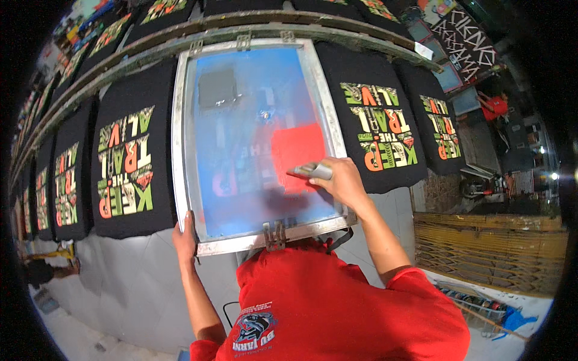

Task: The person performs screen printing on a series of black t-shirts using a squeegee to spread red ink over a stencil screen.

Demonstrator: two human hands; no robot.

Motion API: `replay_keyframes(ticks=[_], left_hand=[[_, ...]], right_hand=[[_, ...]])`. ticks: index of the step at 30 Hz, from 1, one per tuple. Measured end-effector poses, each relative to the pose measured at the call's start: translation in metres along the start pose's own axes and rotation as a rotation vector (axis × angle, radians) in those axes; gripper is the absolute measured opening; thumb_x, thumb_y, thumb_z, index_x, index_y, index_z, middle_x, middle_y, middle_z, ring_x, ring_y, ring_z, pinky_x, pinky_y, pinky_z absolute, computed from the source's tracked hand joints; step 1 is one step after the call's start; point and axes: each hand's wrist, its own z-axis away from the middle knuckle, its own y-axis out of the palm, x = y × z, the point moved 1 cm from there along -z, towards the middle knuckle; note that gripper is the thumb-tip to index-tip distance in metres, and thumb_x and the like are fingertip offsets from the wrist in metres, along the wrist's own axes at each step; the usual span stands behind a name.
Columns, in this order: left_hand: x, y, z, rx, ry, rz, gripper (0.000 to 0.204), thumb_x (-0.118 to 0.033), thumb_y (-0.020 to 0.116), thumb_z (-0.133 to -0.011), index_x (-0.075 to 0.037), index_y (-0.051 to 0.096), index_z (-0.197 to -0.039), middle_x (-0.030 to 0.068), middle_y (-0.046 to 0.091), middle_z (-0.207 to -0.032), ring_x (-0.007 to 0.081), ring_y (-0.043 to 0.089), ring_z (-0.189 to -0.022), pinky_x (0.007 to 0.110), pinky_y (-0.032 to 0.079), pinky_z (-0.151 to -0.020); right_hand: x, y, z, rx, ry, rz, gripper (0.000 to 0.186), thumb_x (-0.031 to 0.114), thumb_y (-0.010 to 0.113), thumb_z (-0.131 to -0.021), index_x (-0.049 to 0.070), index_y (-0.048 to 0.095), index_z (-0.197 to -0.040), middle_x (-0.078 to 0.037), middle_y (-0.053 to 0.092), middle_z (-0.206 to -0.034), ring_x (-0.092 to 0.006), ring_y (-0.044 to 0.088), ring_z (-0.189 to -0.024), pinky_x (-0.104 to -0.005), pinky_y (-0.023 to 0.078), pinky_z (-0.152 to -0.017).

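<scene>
A silk-screen frame with a blue mesh lies over the board in front of me. My left hand grips the frame's near left corner, fingers along its outer side. In my right hand is a small squeegee, its blade down on the mesh at the lower edge of a wet red ink patch. A dark grey patch marks the mesh's far left. Faint lettering shows through the blue. What lies beneath the screen is mostly hidden.
Black printed shirts lie flat on both sides, one at left and one at right, with several more beyond. Metal rails cross behind the frame, with clips on its far edge. A yellow-brown folding gate stands at the right.
</scene>
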Motion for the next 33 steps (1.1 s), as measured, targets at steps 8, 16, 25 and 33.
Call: replay_keyframes(ticks=[8,16,25,33], left_hand=[[-0.006,-0.006,0.004,0.014,-0.06,0.097,0.066,-0.046,0.064,-0.096,0.012,0.059,-0.128,0.0149,0.065,-0.121,0.0203,0.06,-0.11,0.034,0.045,-0.097],[-0.054,-0.026,0.017,0.026,-0.077,-0.002,0.065,-0.049,0.063,-0.096,0.011,0.061,-0.12,0.011,0.065,-0.109,0.0187,0.06,-0.096,0.034,0.049,-0.084],[-0.058,0.019,0.092,-0.156,-0.041,-0.037,0.056,-0.054,0.062,-0.096,0.001,0.067,-0.09,0.0004,0.058,-0.073,0.0106,0.051,-0.063,0.028,0.04,-0.056],[-0.065,0.19,0.159,-0.169,-0.052,-0.007,0.055,-0.056,0.059,-0.097,-0.003,0.063,-0.08,-0.0005,0.054,-0.067,0.0106,0.048,-0.06,0.029,0.037,-0.053]], right_hand=[[-0.071,0.0,-0.034,-0.387,0.509,-1.396,0.051,0.041,0.071,-0.091,-0.002,0.067,-0.118,-0.01,0.072,-0.106,-0.0167,0.069,-0.094,-0.0323,0.054,-0.081],[-0.121,0.002,-0.072,-0.45,0.434,-1.775,0.052,0.041,0.071,-0.091,-0.003,0.064,-0.118,-0.011,0.071,-0.107,-0.0197,0.072,-0.09,-0.0348,0.059,-0.08],[-0.158,-0.011,-0.024,-0.437,0.48,-1.7,0.049,0.041,0.071,-0.091,0.0,0.066,-0.118,-0.01,0.071,-0.103,-0.0179,0.07,-0.089,-0.0334,0.055,-0.077],[-0.349,-0.088,0.016,-0.519,0.473,-1.69,0.047,0.042,0.07,-0.091,-0.001,0.068,-0.112,-0.01,0.072,-0.101,-0.0166,0.069,-0.084,-0.0308,0.052,-0.077]])
